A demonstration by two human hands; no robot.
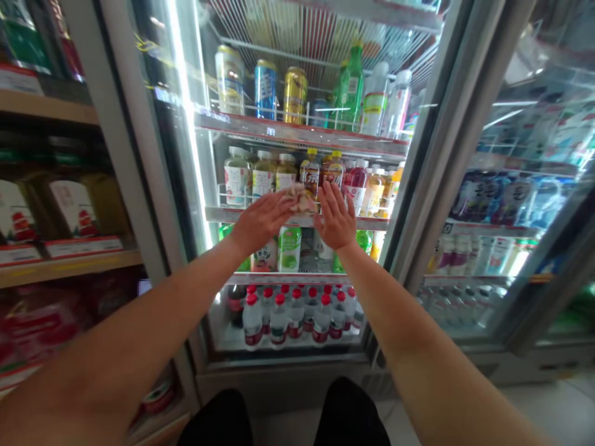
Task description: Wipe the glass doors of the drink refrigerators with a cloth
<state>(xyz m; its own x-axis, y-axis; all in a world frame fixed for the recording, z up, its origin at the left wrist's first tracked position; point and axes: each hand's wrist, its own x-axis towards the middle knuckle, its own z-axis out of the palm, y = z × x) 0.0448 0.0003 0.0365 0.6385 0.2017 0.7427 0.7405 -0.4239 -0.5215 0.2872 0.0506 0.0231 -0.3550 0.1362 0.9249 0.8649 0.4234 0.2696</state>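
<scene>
In front of the drinks shelves, my left hand (263, 220) reaches in from the left with its fingers stretched forward. A crumpled beige cloth-like piece (301, 199) is at its fingertips, seemingly held under them; the thumb is hidden. My right hand (337, 218) is raised just right of the cloth, palm forward, fingers apart, with nothing in it. Faint reflections suggest glass before the shelves; whether either palm touches it I cannot tell. Behind the hands stand tea bottles (264, 173) and yellow-capped bottles (310, 168).
Cans (294, 96) and a green bottle (354, 80) stand on the upper shelf. Red-capped water bottles (279, 319) fill the bottom. A metal door frame (446, 142) borders the right; wooden shelves (69, 254) with large bottles stand left. My knees (351, 412) are below.
</scene>
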